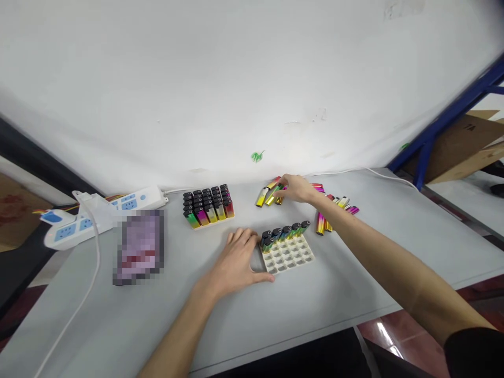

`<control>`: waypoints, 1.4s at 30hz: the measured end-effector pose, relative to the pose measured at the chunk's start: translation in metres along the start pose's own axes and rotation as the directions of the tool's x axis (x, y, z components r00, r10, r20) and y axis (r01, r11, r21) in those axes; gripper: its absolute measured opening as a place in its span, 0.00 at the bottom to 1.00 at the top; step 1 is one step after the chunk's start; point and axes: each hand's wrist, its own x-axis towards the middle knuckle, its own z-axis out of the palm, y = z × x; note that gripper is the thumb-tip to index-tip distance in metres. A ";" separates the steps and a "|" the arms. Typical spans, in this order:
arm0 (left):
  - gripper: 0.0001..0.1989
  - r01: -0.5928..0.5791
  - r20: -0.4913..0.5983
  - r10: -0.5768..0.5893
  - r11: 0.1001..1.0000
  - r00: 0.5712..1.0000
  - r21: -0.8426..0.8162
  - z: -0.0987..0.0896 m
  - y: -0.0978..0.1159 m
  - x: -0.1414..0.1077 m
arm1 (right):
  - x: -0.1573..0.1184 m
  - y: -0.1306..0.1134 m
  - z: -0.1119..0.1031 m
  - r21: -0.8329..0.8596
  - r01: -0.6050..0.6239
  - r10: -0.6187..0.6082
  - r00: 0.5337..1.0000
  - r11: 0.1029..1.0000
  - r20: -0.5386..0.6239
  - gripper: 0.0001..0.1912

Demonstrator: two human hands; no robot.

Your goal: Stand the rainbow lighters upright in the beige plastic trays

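Rests the left hand [232,262] relaxed and open on the table [236,320], with fingers against or just beside the left edge of the pale tray [295,264] and with thumb by its near left corner. Seems spread that way to steady the tray, clasping nothing.

Reaches with the right hand [298,188] to the far side, over the loose lighters [261,197] near the wall. Appears to touch a green one with bent fingertips; cannot tell from here whether gripped or only touched, being partly covered by the fingers.

Stands five upright lighters [286,231] along the tray's far row, plus one more just nearer at the left end, each held straight by its socket. Shows open sockets towards the near side, probably within easy view for being closest.

Lies in another heap to the right, with more loose lighters [321,223] crossing at angles, partly behind the right forearm; probably so jumbled for lack of any socket there.

Sits farther left, packed with upright lighters: a filled tray [214,223], apparently set apart to leave room between the hands.
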 end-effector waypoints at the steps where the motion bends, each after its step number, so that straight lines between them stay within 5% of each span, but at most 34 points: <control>1: 0.36 0.005 0.004 -0.005 1.000 1.000 -0.002 0.000 0.000 0.000 | -0.003 0.001 -0.002 0.062 0.019 -0.019 1.000 0.998 0.008 0.22; 6: 0.36 0.002 0.008 -0.002 1.000 1.000 -0.024 0.000 -0.003 -0.001 | -0.030 0.009 -0.019 0.522 0.084 -0.090 0.996 0.849 -0.014 0.18; 11: 0.29 0.021 -0.078 -0.023 1.000 0.997 -0.023 0.004 -0.003 0.000 | -0.066 0.015 -0.025 0.759 0.168 -0.016 0.979 0.629 -0.203 0.20; 16: 0.15 -0.003 -0.176 0.005 1.000 0.984 0.012 0.010 -0.003 0.003 | -0.094 0.019 -0.006 0.904 0.232 0.122 0.949 0.359 -0.292 0.17; 22: 0.12 0.027 -0.177 -0.027 1.000 0.984 -0.004 0.009 -0.004 0.005 | -0.112 0.027 0.013 0.941 0.145 0.207 0.955 0.305 -0.214 0.18; 27: 0.12 0.023 -0.186 -0.026 1.000 0.982 -0.021 0.010 -0.007 0.006 | -0.116 0.029 0.016 0.932 0.114 0.180 0.966 0.344 -0.184 0.18; 33: 0.11 0.004 -0.192 -0.006 1.000 0.981 -0.012 0.008 -0.007 0.006 | -0.117 0.030 0.019 0.965 0.101 0.149 0.979 0.241 -0.140 0.16; 42: 0.12 0.005 -0.189 0.006 0.998 0.982 0.055 0.012 -0.009 0.007 | -0.121 0.023 0.011 0.947 0.025 0.112 0.992 0.321 -0.064 0.20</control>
